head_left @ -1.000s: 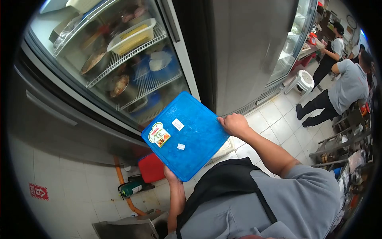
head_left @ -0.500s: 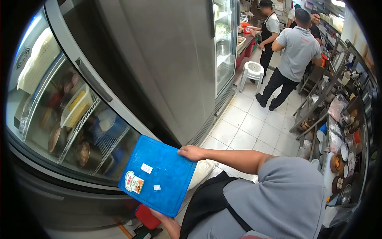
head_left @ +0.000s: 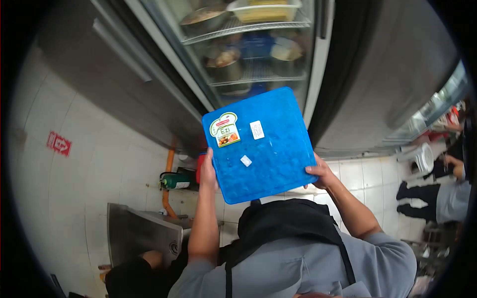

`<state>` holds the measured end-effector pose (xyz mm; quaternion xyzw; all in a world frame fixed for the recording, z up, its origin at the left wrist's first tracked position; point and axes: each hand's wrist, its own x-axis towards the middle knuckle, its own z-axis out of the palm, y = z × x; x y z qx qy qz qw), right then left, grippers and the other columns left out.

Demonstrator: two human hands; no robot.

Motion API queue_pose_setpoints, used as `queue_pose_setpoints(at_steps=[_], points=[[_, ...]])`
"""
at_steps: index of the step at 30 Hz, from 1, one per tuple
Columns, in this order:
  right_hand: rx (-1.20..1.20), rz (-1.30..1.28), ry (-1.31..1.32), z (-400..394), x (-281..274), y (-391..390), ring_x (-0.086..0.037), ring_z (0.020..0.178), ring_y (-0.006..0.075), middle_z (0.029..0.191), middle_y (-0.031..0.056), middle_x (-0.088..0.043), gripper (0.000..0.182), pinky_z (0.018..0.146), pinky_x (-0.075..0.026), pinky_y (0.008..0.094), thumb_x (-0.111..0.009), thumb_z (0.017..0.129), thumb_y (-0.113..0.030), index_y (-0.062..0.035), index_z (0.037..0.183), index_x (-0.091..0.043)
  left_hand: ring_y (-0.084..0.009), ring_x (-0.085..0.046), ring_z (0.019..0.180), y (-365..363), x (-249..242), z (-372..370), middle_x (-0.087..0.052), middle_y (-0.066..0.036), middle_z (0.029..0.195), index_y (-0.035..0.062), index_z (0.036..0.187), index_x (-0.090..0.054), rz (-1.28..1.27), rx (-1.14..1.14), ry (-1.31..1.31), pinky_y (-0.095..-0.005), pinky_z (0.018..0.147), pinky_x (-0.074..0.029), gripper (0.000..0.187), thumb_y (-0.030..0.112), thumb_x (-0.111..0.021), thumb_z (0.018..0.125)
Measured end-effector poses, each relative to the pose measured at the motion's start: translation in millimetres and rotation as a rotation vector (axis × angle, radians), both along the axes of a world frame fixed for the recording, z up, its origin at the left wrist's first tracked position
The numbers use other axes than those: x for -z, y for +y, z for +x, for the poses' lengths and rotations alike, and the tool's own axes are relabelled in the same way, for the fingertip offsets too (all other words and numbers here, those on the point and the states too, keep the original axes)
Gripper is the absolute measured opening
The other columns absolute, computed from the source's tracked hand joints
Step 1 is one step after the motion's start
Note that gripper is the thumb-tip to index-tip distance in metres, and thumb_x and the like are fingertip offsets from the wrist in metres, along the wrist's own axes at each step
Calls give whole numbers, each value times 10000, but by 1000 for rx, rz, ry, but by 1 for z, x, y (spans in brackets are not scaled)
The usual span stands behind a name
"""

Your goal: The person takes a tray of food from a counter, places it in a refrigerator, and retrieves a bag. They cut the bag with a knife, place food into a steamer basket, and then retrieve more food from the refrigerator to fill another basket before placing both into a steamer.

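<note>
Two-handed grip on squarish blue lid [head_left: 273, 149]: left hand [head_left: 208, 170] at its eight o'clock, right hand [head_left: 324, 173] four, fridge [head_left: 318, 64] twelve.

Both hands [head_left: 322, 173] gripping, well apart; forearms [head_left: 202, 226] extended forward; right thumb [head_left: 311, 170] uppermost.

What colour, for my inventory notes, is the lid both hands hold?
Blue; the lid shows best in the head view.
</note>
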<state>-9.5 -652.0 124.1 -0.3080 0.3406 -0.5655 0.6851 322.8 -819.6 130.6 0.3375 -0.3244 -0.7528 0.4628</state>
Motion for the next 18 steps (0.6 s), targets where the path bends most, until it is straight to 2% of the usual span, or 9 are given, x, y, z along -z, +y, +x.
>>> queue_pose_setpoints(at_steps=[2,4,5,6,8,11,14,16,18], points=[[-57,24,-25,-14,-1,-4,-675,881,258,1264,174,-537,888,495,-590,348,-730,756,-213,-67,1490,-251,-232,-600,1140,-34,-46,-22,-598,-160,1300,-13,1405,-445,-3,1,-25,-371,1023,-455,568,427,-414,1047],[-65,-6,-3,-12,-8,-5,-677,869,258,1260,173,-537,887,504,-594,356,-728,757,-208,-66,1490,-249,-214,-615,1103,-64,-50,-30,-611,-152,1267,-32,1392,-453,-221,-165,-512,-342,983,-478,577,429,-416,1048],[-26,-23,-26,-5,-2,-2,-673,889,268,1276,178,-529,893,506,-596,363,-719,761,-204,-65,1497,-232,-205,-621,1084,-68,-49,-30,-618,-145,1249,-38,1377,-465,-280,-193,-539,-331,962,-488,562,416,-421,1049],[-31,-3,-36,0,-5,1,-633,1045,304,1332,191,-503,892,726,-609,432,-718,759,-197,-65,1501,-240,-197,-627,1065,-73,-49,-30,-625,-137,1232,-44,1361,-478,-341,-216,-566,-320,941,-498,547,403,-426,1050],[86,-37,-52,14,34,-5,-539,1210,334,1386,205,-470,884,983,-498,489,-718,755,-186,-63,1500,-259,-183,-608,1060,-85,-39,-22,-642,-135,1188,-53,1294,-540,-401,-174,-462,-303,938,-470,522,394,-408,1059],[103,-26,-64,29,36,2,-468,1290,345,1411,212,-454,880,1103,-368,504,-724,749,-181,-38,1492,-275,-176,-610,1049,-88,-63,-26,-650,-115,1170,-51,1293,-543,-398,-66,-364,-299,932,-474,497,369,-416,1061],[216,-19,-179,56,29,22,-498,1259,356,1399,216,-466,864,1067,-418,499,-726,750,-186,-2,1473,-289,-175,-617,1025,-79,-127,-9,-657,-111,1141,-18,1303,-548,-496,133,-525,-322,911,-492,512,411,-457,1040],[274,-36,-261,68,28,29,-526,1226,364,1375,218,-489,838,1048,-441,499,-727,748,-193,31,1443,-317,-233,-650,973,-103,-171,17,-665,-122,1108,16,1319,-551,-600,-114,-657,-377,876,-505,547,458,-527,997],[351,-64,-274,85,31,39,-552,1190,373,1348,221,-510,825,1029,-461,504,-726,743,-211,46,1423,-337,-321,-666,881,-152,-193,47,-678,-145,1009,32,1224,-605,-1069,-822,-1093,-444,799,-511,494,449,-580,959]])
